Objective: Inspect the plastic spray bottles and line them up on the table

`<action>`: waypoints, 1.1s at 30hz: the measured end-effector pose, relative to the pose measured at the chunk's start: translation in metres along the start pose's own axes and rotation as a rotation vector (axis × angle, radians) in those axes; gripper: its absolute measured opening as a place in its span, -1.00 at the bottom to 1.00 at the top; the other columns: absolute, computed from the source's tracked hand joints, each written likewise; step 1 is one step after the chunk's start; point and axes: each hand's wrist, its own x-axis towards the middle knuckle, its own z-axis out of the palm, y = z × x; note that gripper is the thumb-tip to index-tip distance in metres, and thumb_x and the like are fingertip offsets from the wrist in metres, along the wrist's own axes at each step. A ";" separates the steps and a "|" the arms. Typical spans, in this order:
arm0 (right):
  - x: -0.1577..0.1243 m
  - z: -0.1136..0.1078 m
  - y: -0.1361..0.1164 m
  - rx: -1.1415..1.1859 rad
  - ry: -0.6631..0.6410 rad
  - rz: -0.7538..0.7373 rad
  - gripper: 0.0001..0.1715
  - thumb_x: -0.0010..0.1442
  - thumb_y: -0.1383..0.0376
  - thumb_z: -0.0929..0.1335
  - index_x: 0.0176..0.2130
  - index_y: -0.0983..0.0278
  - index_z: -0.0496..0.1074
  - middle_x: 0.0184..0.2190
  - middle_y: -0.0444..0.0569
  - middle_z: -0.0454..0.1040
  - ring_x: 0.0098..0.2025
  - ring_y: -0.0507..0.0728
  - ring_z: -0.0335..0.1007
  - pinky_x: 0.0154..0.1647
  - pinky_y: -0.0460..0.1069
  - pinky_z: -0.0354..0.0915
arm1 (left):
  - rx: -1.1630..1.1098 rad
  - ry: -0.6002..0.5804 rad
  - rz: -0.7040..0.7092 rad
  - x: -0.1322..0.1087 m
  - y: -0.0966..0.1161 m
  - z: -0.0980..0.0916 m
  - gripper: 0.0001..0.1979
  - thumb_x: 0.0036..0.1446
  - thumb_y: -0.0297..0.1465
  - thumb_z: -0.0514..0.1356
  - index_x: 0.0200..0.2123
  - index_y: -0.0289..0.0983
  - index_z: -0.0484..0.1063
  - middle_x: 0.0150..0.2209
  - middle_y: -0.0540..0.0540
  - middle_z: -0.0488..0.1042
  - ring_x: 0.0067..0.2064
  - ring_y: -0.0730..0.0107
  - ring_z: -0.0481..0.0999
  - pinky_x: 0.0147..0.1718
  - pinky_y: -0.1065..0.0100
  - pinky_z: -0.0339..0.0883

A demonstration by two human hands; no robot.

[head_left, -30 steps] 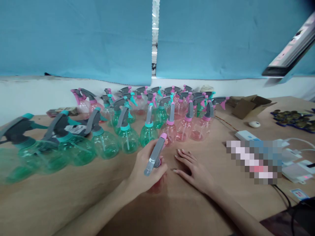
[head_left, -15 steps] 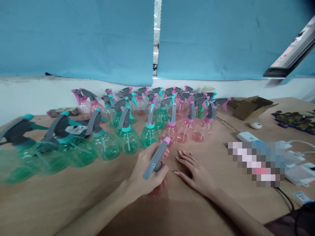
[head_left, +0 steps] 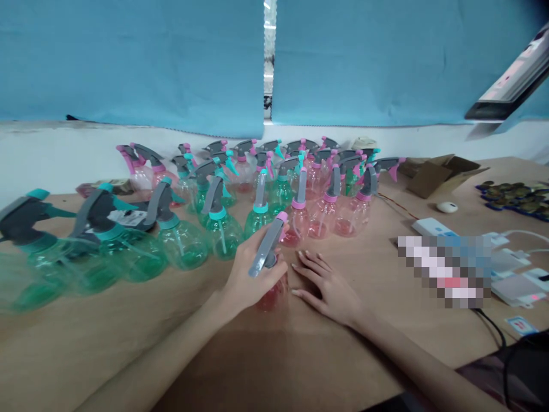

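Note:
My left hand (head_left: pixel 253 266) is closed round the neck of a pink spray bottle (head_left: pixel 272 294) with a grey trigger head and a pink nozzle tip. Part of its body is hidden behind the fingers. Just right of it, my right hand (head_left: pixel 323 280) lies on the tabletop, fingers stretched out, palm down and holding nothing. Beyond my hands stands a row of spray bottles: a green bottle (head_left: pixel 224 232) with a turquoise collar is among several at the left, and a pink bottle (head_left: pixel 322 217) is among several at the right.
More spray bottles (head_left: pixel 243 169) crowd behind the front row, against the white wall. On the right are an open cardboard box (head_left: pixel 444 174), a white mouse-like object (head_left: pixel 446 207), a white power strip (head_left: pixel 433 230) with cables, and a pile of dark blue-edged pieces (head_left: pixel 514 200).
The view has tilted slightly, so the scene sits higher. My left hand keeps its grip on the pink spray bottle, and my right hand stays flat, now closer to it.

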 end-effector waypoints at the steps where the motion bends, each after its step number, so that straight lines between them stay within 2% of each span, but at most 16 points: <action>1: 0.003 0.001 -0.003 0.007 -0.010 -0.016 -0.38 0.24 0.03 0.25 0.19 0.27 0.24 0.26 0.13 0.13 0.30 0.27 -0.04 0.25 0.30 -0.03 | -0.009 -0.005 0.002 0.000 -0.001 0.000 -0.54 -0.08 -0.56 0.11 -0.03 -0.23 0.32 -0.41 0.02 0.44 -0.41 0.41 0.45 -0.43 0.39 0.38; 7: 0.012 0.003 -0.009 0.024 -0.034 -0.077 -0.46 0.28 0.11 0.22 0.18 0.28 0.25 0.24 0.10 0.18 0.30 0.23 -0.02 0.27 0.28 -0.04 | -0.030 0.001 0.013 0.001 -0.002 0.000 -0.59 -0.08 -0.54 0.12 -0.08 -0.26 0.34 -0.38 -0.02 0.46 -0.41 0.39 0.44 -0.44 0.36 0.39; 14: 0.010 0.003 -0.006 0.003 -0.043 -0.090 -0.44 0.28 0.10 0.23 0.17 0.31 0.25 0.25 0.14 0.15 0.29 0.24 -0.01 0.26 0.29 -0.02 | -0.081 -0.074 -0.016 -0.002 -0.005 0.000 -0.56 -0.02 -0.53 0.11 -0.01 -0.23 0.29 -0.24 -0.07 0.46 -0.34 0.38 0.49 -0.30 0.32 0.43; 20: 0.014 0.001 -0.001 0.058 -0.051 -0.119 -0.43 0.28 0.09 0.24 0.20 0.25 0.20 0.23 0.09 0.19 0.28 0.24 0.01 0.26 0.29 0.00 | -0.072 -0.070 -0.008 -0.002 -0.004 -0.001 -0.55 -0.02 -0.52 0.11 0.00 -0.24 0.28 -0.20 -0.10 0.47 -0.33 0.37 0.50 -0.29 0.30 0.44; 25: 0.017 -0.001 0.005 0.088 -0.054 -0.149 -0.42 0.28 0.09 0.24 0.23 0.19 0.16 0.20 0.04 0.26 0.28 0.23 0.03 0.26 0.28 0.01 | -0.058 -0.060 -0.020 -0.001 -0.001 -0.002 -0.57 -0.02 -0.52 0.10 -0.01 -0.25 0.30 -0.19 -0.11 0.47 -0.31 0.36 0.51 -0.27 0.29 0.44; 33: 0.017 -0.003 0.004 0.076 -0.088 -0.127 -0.42 0.28 0.10 0.25 0.22 0.22 0.18 0.22 0.03 0.22 0.29 0.22 0.00 0.27 0.24 0.00 | -0.009 -0.014 -0.014 -0.002 -0.002 -0.001 -0.60 -0.03 -0.51 0.12 -0.05 -0.24 0.30 -0.28 -0.08 0.47 -0.36 0.36 0.50 -0.35 0.34 0.44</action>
